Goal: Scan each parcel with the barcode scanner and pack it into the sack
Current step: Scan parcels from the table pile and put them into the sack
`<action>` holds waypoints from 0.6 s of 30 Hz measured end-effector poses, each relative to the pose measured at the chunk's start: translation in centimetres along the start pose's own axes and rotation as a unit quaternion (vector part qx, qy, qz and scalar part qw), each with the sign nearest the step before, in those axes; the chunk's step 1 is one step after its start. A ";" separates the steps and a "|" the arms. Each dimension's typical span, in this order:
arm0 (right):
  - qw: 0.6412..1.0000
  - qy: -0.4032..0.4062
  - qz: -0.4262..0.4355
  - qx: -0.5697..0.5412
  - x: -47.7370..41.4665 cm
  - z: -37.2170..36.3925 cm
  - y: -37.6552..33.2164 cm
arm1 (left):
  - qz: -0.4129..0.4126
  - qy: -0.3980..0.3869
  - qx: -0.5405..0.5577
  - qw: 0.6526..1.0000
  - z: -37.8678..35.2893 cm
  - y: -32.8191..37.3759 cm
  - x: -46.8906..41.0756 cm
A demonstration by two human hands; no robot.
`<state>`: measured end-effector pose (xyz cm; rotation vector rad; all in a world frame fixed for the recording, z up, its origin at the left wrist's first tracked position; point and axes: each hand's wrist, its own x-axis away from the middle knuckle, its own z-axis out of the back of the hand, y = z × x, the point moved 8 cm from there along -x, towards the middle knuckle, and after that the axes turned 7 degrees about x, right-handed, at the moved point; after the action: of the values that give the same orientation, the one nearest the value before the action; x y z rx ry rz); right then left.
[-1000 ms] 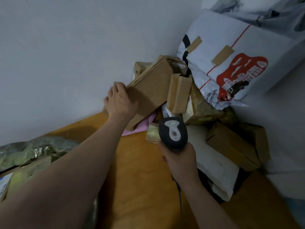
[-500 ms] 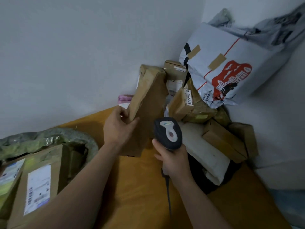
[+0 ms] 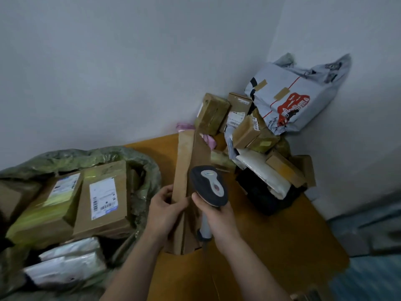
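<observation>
Left hand (image 3: 166, 210) grip pinching flat box (image 3: 188, 170), right hand (image 3: 219, 216) clamps scanner (image 3: 209, 185), sack (image 3: 141, 161) left, parcel pile (image 3: 249, 131) behind

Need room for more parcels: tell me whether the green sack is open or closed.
Open. The green sack has its mouth spread wide, with cardboard boxes and white mailers showing inside.

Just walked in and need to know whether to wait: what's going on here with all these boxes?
A person is working through parcels. The left hand holds a long flat cardboard parcel upright over the orange table, while the right hand grips a barcode scanner in front of it. A green sack on the left already holds several labelled boxes. A pile of parcels waits in the corner.
</observation>
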<state>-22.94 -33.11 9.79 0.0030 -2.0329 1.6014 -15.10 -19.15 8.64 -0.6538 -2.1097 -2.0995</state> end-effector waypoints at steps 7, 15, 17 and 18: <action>0.998 0.059 0.037 0.009 5.7 -2.3 2.1 | -0.032 -0.096 0.001 0.995 2.0 -2.0 5.1; 0.987 0.045 0.075 0.132 8.4 -5.3 2.0 | -0.125 -0.135 -0.058 0.981 3.9 -2.6 8.0; 0.986 0.049 0.083 0.140 8.5 -5.4 1.9 | -0.143 -0.141 -0.083 0.976 4.4 -1.9 8.4; 0.985 0.049 0.085 0.140 8.4 -5.4 1.9 | -0.145 -0.140 -0.090 0.975 4.7 -1.5 8.5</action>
<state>-28.50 -24.92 12.35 -0.1462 -1.7582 1.9429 -22.27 -12.55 10.12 -0.7390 -2.2985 -2.5100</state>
